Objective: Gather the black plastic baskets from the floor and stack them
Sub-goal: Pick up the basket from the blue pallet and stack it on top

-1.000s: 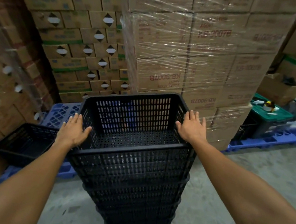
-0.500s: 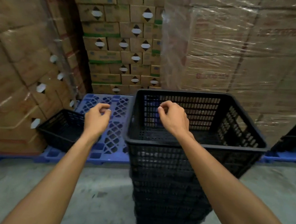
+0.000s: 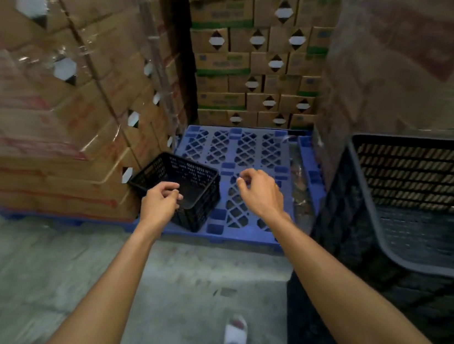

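Both hands were out in front with fingers loosely curled and holding nothing, the left hand (image 3: 160, 203) just over the near rim of a lone black basket (image 3: 186, 186), the right hand (image 3: 260, 195) above the blue pallet (image 3: 240, 150). That basket sat tilted on the pallet against shrink-wrapped cartons (image 3: 57, 91). The stack of black baskets (image 3: 383, 250) stood on the concrete floor (image 3: 35, 262) to the right.

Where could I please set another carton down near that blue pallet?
Free: blue pallet deck between the lone black basket and basket stack; concrete floor in front. Crowded: wrapped cartons hem the basket's left.
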